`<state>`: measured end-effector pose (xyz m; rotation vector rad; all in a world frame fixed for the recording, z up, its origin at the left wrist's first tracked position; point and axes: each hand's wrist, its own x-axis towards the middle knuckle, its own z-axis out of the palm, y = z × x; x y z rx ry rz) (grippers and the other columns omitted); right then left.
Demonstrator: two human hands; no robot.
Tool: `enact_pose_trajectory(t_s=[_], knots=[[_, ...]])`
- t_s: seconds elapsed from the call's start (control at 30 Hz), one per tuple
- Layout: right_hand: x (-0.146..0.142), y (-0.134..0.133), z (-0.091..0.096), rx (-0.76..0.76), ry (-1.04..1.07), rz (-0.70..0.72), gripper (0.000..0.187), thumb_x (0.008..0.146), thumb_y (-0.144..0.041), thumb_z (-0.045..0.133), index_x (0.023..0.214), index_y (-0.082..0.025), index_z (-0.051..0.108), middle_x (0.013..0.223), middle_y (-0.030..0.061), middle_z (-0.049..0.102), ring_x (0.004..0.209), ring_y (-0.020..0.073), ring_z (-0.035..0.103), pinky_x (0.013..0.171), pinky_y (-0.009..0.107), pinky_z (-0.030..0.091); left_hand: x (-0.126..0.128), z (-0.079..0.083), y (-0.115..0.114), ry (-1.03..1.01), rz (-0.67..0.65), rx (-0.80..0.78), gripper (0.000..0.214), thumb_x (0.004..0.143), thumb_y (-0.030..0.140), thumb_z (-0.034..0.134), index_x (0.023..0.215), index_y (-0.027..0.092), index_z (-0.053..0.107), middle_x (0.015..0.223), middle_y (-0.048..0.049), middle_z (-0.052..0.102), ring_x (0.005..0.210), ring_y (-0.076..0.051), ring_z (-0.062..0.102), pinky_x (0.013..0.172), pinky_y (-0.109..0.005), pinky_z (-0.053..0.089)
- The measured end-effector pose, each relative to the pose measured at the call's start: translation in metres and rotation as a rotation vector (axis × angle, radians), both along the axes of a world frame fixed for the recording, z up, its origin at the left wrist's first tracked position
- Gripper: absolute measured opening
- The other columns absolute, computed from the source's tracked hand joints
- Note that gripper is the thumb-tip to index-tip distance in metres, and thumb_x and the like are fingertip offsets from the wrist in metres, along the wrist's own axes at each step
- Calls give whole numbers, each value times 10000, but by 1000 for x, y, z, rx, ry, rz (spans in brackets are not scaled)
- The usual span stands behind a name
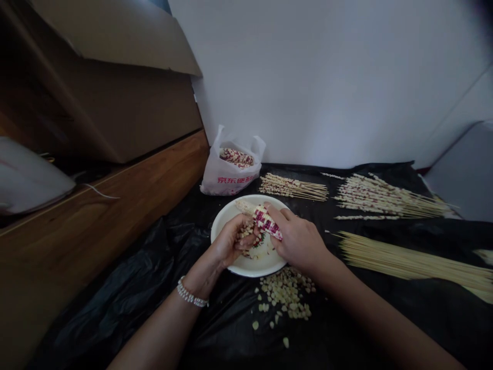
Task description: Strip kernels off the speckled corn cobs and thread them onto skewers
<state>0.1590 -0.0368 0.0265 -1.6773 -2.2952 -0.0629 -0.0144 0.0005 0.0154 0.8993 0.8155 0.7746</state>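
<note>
- The two-tone corn cob (268, 222) is held over the white enamel-style basin (256, 266), tilted, its stripped end pointing toward the basin's far left rim and its purple-and-cream rows toward the right.
- The right hand (295, 234) has its fingers closed round the kernel-covered end. That looks a sound hold; keep it firm enough to stop the cob rolling, without covering the rows being worked.
- The left hand (234, 237) is over the basin's left half, fingers half curled beside the cob, near where kernels give way to bare core. Whether it pinches the cob or only brushes it, I cannot tell.
- Work from that bare edge, I would say: pushing kernels sideways into the gap should free them more easily than digging into a full row.
- Keep the cob low and central over the basin, so that what comes off joins the loose kernels (256, 252) inside.
- The near right rim deserves care: a spread of pale kernels (289, 293) lies just outside the basin there, on the black plastic sheet (185, 246).
- Mind the forearms too: bare bamboo skewers (389, 252) lie right of the basin, near the right arm.
</note>
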Motion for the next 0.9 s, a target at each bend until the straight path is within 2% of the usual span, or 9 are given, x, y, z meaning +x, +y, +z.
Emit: enact_pose_trajectory(t_s=[0.07,0.13,0.27,0.37,0.47,0.53,0.67,0.8,0.9], knots=[[-1,-1,1,-5,-21,5,678,860,-183,573,1520,-200,422,1201,134,663,902,257,692,688,331,506,1,1,0,38,6,7,300,797,371,544,610,141,592,401,59,293,381,-50,168,408,-230,96],[-2,-1,3,-21,-18,12,677,863,-190,570,1523,-190,420,1210,137,660,913,260,693,700,335,513,4,-1,-1,71,54,51,246,792,323,552,611,156,557,404,61,308,379,-49,179,411,-227,102],[-1,0,3,-53,35,13,691,873,-233,562,1539,-169,392,1264,152,646,955,268,690,772,359,531,7,-5,-1,59,169,119,74,719,207,574,676,166,530,514,33,475,383,-34,234,422,-216,101],[0,1,4,-66,10,-1,697,875,-223,562,1546,-191,378,1264,150,643,953,269,688,764,366,537,5,-4,0,16,72,75,76,688,226,580,665,155,564,467,49,409,378,-37,214,421,-223,102],[-1,0,5,-55,-38,-10,686,882,-203,567,1543,-202,384,1247,145,644,954,265,688,743,346,536,3,-1,0,41,12,55,236,757,346,572,632,146,591,403,61,317,374,-48,190,417,-237,104],[-3,-2,6,-44,-73,-8,669,897,-192,552,1544,-203,382,1232,143,646,936,256,693,728,331,533,4,0,0,84,47,75,270,779,372,572,620,155,575,396,60,316,370,-49,188,417,-241,99],[-6,-4,7,-42,-124,-3,627,937,-178,497,1552,-190,374,1203,149,652,886,240,700,691,317,529,8,0,-2,152,70,75,226,767,318,535,600,166,544,393,63,304,359,-48,177,411,-241,85],[-6,-3,4,-58,-86,3,662,912,-204,548,1551,-184,377,1192,136,656,909,251,699,708,330,537,12,-3,-1,166,174,75,19,681,195,531,678,182,517,466,46,439,357,-45,223,406,-231,87],[-4,-1,3,-57,-65,-3,704,881,-211,585,1553,-192,376,1201,130,656,918,259,697,712,337,539,11,-2,-1,148,169,58,53,625,158,524,675,179,524,451,53,422,355,-45,226,403,-227,84]])
